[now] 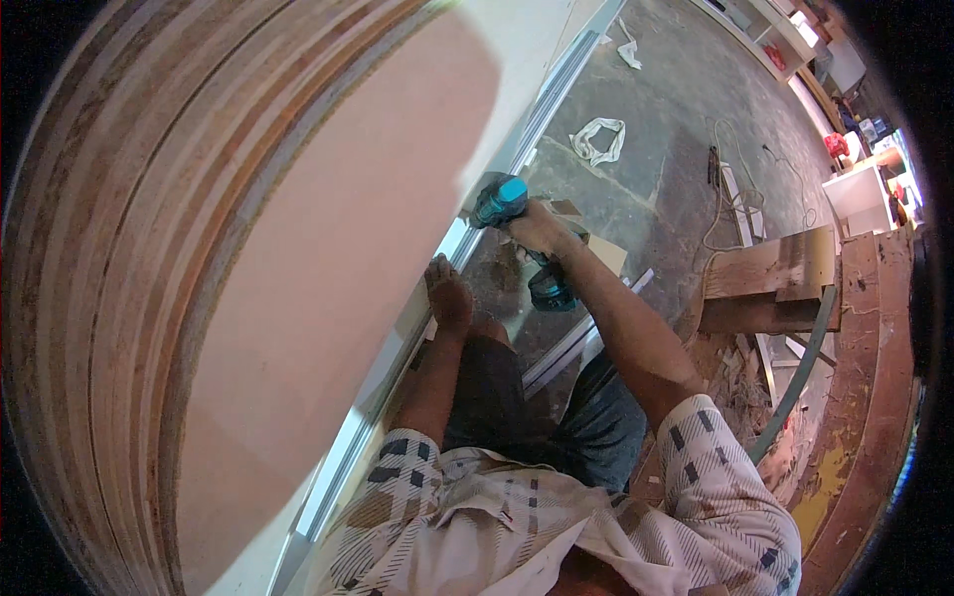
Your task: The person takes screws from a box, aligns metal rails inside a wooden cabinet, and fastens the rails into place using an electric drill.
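A teal and black cordless drill (502,197) is in my right hand (542,233), which is wrapped round its grip. Its front end is against or close to a long pale aluminium rail (455,240), and its battery pack hangs below my wrist. My left hand (450,298) is at the same rail, a little nearer to me, with its fingers together on the rail's edge. The rail runs along the side of a large pale wooden panel (328,258). The drill's tip and any screw are hidden.
Stacked board edges (129,248) curve along the left. On the concrete floor lie a white ring-shaped strip (598,141), a cable (717,214), a cardboard box (604,256) and another metal rail (566,358). A wooden bench (765,273) and wood scraps stand at right.
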`<move>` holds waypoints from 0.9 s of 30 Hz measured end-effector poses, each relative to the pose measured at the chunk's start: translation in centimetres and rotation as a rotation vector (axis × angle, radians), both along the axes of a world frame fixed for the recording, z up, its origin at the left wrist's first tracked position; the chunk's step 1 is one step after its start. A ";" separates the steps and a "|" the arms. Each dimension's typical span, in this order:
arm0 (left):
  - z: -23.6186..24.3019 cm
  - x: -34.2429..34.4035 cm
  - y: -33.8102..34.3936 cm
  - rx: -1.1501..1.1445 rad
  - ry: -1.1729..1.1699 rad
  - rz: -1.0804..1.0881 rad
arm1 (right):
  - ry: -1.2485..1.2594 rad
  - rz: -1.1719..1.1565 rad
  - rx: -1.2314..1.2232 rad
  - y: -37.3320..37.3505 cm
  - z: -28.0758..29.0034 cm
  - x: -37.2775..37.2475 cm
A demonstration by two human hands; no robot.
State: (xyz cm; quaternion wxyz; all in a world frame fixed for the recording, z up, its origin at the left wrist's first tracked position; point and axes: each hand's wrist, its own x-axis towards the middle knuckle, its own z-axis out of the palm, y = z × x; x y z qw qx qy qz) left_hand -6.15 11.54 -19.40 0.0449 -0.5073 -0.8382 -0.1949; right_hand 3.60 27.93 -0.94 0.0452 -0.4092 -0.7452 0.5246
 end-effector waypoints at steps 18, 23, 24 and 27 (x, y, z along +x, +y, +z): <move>-0.6 -1.1 -0.8 -0.020 -0.044 -0.015 | -0.240 0.037 -0.029 -0.4 1.0 -2.8; -0.7 -0.9 -0.1 -0.025 -0.063 -0.016 | -0.271 0.089 -0.011 0.2 1.5 -3.4; -0.7 -1.1 -0.1 -0.054 -0.048 -0.004 | -0.300 0.130 -0.001 0.2 1.8 -4.1; -0.3 -0.8 -0.1 -0.112 -0.052 -0.005 | -0.315 0.206 0.029 0.6 1.7 -5.3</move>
